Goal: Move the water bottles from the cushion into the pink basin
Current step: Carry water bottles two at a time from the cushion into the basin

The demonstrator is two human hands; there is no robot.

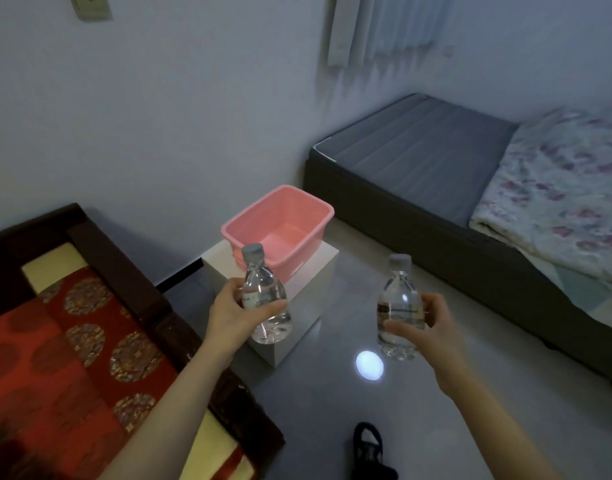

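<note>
The left grip is wrapped around the middle of a clear water bottle with a grey cap, which leans slightly and is held in the air in front of the near corner of the pink basin. The right grip clasps a second water bottle around its label, upright above the floor, to the right of the basin. Neither bottle is inside the basin, which sits on a white desk against the wall. The red patterned cushion lies at the lower left in a dark wooden frame. A bed with a floral quilt stands at the right.
</note>
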